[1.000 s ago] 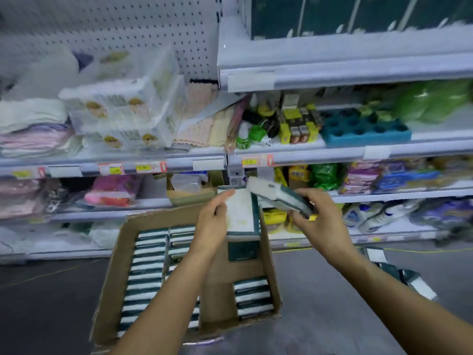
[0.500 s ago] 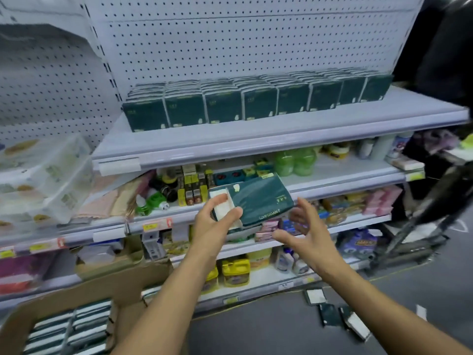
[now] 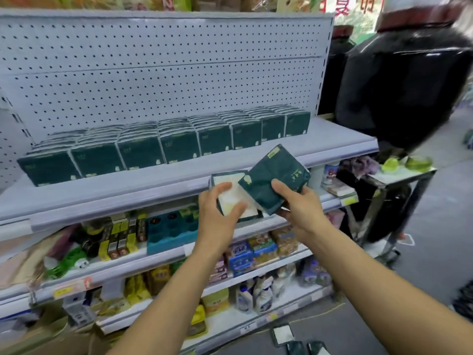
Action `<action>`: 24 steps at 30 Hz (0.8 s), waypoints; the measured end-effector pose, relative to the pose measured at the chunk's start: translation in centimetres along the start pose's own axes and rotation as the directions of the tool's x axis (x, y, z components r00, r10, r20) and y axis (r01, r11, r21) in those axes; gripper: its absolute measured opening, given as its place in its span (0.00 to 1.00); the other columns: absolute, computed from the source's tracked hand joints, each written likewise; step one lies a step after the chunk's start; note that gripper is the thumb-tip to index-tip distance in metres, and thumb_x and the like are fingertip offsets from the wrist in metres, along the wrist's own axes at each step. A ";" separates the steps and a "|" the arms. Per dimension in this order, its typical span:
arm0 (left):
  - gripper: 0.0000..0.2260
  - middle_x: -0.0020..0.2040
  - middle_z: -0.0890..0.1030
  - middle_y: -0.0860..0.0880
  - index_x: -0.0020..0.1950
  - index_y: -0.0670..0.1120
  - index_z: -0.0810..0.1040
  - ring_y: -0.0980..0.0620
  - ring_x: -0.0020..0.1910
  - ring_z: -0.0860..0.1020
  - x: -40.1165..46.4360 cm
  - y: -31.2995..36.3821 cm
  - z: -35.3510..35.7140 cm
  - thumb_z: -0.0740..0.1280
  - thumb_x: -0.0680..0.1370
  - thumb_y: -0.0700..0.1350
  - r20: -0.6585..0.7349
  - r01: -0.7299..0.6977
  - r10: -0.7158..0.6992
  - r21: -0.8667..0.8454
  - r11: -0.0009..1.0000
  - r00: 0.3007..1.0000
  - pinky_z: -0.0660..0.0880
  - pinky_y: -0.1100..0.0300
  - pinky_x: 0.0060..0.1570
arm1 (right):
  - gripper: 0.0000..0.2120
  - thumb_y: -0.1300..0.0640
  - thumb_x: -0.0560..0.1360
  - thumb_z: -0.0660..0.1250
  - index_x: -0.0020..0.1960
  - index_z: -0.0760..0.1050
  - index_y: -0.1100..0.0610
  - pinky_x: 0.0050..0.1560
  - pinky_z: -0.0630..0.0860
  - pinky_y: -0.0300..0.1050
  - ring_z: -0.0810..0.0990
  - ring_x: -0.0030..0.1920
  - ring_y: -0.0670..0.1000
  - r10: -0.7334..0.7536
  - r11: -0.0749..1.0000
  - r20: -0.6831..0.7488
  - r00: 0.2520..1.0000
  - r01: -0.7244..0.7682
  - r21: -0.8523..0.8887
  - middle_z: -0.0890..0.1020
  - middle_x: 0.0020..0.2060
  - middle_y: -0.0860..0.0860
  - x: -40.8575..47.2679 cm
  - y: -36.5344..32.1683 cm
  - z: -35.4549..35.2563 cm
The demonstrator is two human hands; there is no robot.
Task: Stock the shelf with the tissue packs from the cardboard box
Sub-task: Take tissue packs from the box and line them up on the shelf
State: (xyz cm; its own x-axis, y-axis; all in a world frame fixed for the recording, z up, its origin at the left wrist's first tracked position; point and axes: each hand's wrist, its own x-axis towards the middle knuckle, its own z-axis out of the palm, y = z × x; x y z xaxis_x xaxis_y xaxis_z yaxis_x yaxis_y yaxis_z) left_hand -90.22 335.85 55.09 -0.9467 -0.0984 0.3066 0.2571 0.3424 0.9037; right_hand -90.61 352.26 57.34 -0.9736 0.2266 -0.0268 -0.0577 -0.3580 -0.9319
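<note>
Tissue packs: left hand [image 3: 220, 211] grips white-faced pack [image 3: 235, 198], right hand [image 3: 298, 203] grips green pack [image 3: 275, 179]; shelf [image 3: 153, 180] up-left, apparently nearer left hand.

Single head-worn view, forward and slightly down, close upon the shelf [image 3: 179, 175] front, both forearms reaching in.

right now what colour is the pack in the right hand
Dark green with small pale markings, on the pack in the right hand; head view.
</note>
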 end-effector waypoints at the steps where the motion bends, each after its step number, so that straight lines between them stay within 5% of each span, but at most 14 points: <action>1: 0.16 0.63 0.68 0.53 0.62 0.58 0.74 0.57 0.60 0.70 1.0 0.1 0.4 0.72 0.76 0.47 -0.008 0.003 -0.003 0.001 1.000 1.000 0.66 0.62 0.63 | 0.11 0.61 0.75 0.71 0.56 0.76 0.58 0.38 0.80 0.44 0.84 0.48 0.52 -0.013 1.000 0.012 1.000 0.013 -0.013 0.84 0.50 0.52 1.0 -0.8 -0.7; 7: 0.18 0.65 0.68 0.54 0.66 0.57 0.72 0.58 0.58 0.69 7.3 0.7 2.6 0.69 0.78 0.44 -0.016 -0.039 0.038 -0.038 0.999 0.999 0.65 0.64 0.56 | 0.11 0.64 0.75 0.69 0.56 0.76 0.58 0.42 0.78 0.42 0.82 0.49 0.52 -0.061 0.967 0.041 0.997 0.069 -0.246 0.83 0.52 0.54 8.4 -3.2 -3.7; 12: 0.25 0.67 0.70 0.56 0.72 0.61 0.66 0.59 0.59 0.72 14.0 0.8 4.6 0.68 0.79 0.42 0.001 -0.070 0.070 -0.105 0.992 0.998 0.73 0.65 0.57 | 0.22 0.59 0.73 0.73 0.62 0.66 0.56 0.43 0.80 0.40 0.82 0.49 0.49 -0.184 0.835 0.117 0.976 0.218 -0.505 0.81 0.51 0.51 16.0 -5.7 -3.6; 15: 0.31 0.62 0.72 0.55 0.75 0.61 0.60 0.66 0.52 0.73 17.8 0.7 5.3 0.69 0.78 0.41 -0.008 -0.045 0.045 -0.145 0.988 0.999 0.72 0.75 0.40 | 0.23 0.54 0.71 0.75 0.59 0.66 0.55 0.45 0.76 0.42 0.79 0.49 0.49 -0.345 0.560 0.184 0.920 0.359 -0.747 0.78 0.50 0.49 21.4 -7.8 -3.6; 18: 0.31 0.58 0.73 0.54 0.76 0.57 0.59 0.67 0.50 0.73 21.0 0.4 5.7 0.70 0.78 0.42 -0.009 -0.005 0.004 -0.149 0.989 1.000 0.69 0.72 0.41 | 0.21 0.49 0.72 0.73 0.60 0.70 0.52 0.53 0.74 0.51 0.77 0.52 0.54 -0.336 0.154 0.330 0.882 0.397 -0.905 0.79 0.54 0.49 26.8 -9.1 -3.9; 22: 0.29 0.55 0.75 0.57 0.74 0.56 0.63 0.66 0.49 0.74 23.8 -0.5 6.4 0.71 0.77 0.42 -0.007 0.017 -0.019 -0.127 0.992 1.000 0.70 0.73 0.39 | 0.17 0.49 0.75 0.68 0.63 0.71 0.43 0.55 0.67 0.52 0.72 0.60 0.57 -0.236 -0.296 0.455 0.859 0.382 -0.875 0.77 0.62 0.50 31.4 -7.7 -4.5; 24: 0.28 0.56 0.75 0.57 0.73 0.56 0.64 0.63 0.51 0.76 24.5 -1.0 6.6 0.71 0.77 0.42 -0.004 0.030 -0.031 -0.124 0.992 1.000 0.72 0.73 0.39 | 0.22 0.49 0.77 0.66 0.70 0.68 0.46 0.57 0.67 0.54 0.68 0.65 0.56 -0.301 -0.386 0.492 0.817 0.368 -0.846 0.72 0.67 0.49 32.5 -6.6 -4.8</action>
State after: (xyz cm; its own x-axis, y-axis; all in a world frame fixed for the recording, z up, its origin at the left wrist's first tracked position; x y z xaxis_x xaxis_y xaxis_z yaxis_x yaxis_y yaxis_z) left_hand -114.98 339.27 59.78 -0.9535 -0.1129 0.2795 0.2502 0.2209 0.9427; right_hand -120.80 366.35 60.88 -0.8863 -0.1529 0.4371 -0.1490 0.9879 0.0434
